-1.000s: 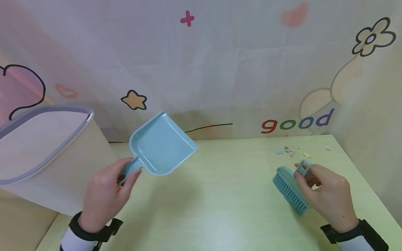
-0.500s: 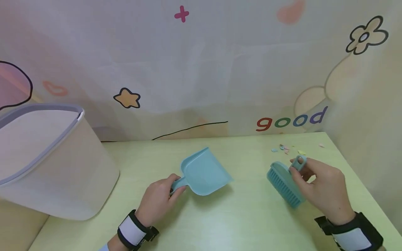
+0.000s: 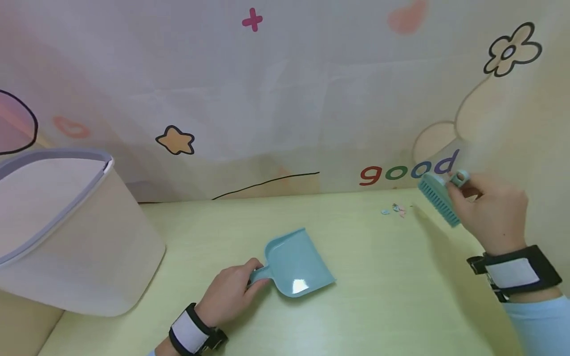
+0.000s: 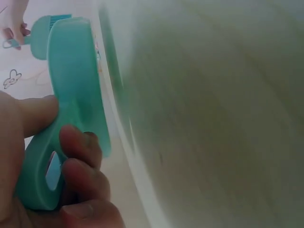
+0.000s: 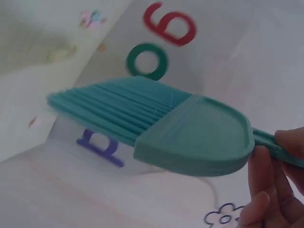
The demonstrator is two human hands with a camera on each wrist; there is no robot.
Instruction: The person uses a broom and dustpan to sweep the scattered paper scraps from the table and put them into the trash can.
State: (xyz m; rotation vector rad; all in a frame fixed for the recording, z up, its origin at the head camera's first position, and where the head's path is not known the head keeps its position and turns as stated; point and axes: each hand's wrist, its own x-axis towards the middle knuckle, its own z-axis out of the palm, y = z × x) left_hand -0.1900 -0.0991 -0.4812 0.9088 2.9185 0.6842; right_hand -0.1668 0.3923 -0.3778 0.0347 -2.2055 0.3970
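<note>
Two hands at work over a pale green table [image 3: 365, 296]. Far left, a large white bin [image 3: 67, 232], standing apart from everything else. Next, left hand [image 3: 227, 294] with fingers [image 4: 78, 145] curled round the handle of a teal dustpan [image 3: 296, 264], pan resting on the tabletop near its middle. Farther right, a few paper scraps [image 3: 395, 209] scattered by the back wall. Rightmost, right hand [image 3: 492, 212] pinching the handle of a teal brush [image 3: 438, 198], raised off the table just beside the scraps, bristles pointing down and leftward.
</note>
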